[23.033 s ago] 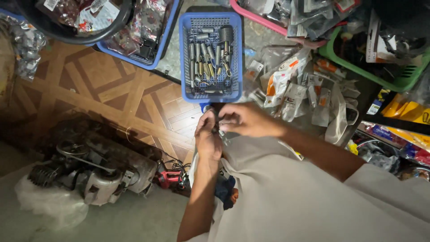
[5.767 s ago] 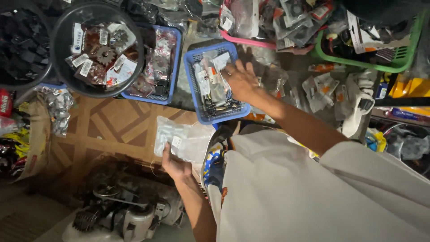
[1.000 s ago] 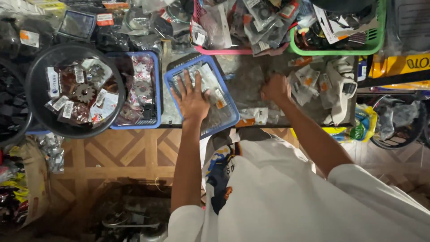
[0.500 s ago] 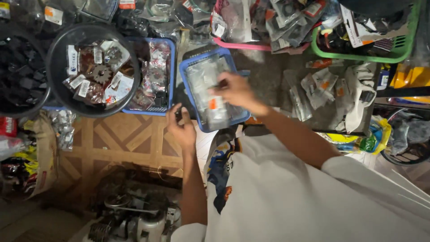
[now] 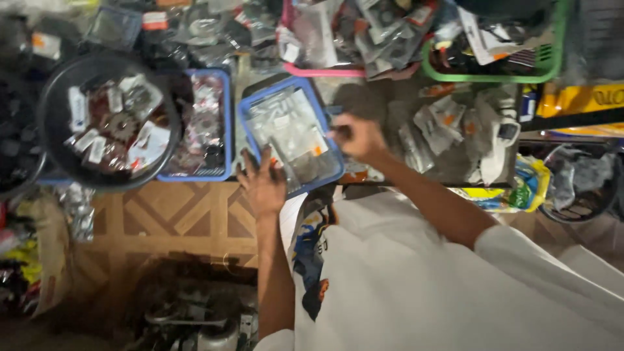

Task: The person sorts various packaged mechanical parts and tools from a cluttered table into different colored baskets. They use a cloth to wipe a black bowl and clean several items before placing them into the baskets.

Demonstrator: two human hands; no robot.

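Over the near corner of the blue tray [image 5: 246, 133], your left hand [image 5: 263, 185] lies with its fingers spread apart, the tips touching the tray's lower-left rim and the clear plastic packets [image 5: 289, 133] inside; it grips nothing. Your right hand [image 5: 357, 135] sits at the tray's right edge with fingers curled together, but blur hides whether it pinches anything there, so you cannot tell. That tray is a shallow rectangular basket, tilted a little, filled with see-through bags of small parts, some with white or orange labels. It stands between a second blue tray [image 5: 224, 123] of reddish packets on its left and loose bags [image 5: 455, 130] on its right, with a round black basin [image 5: 62, 84] farther left.
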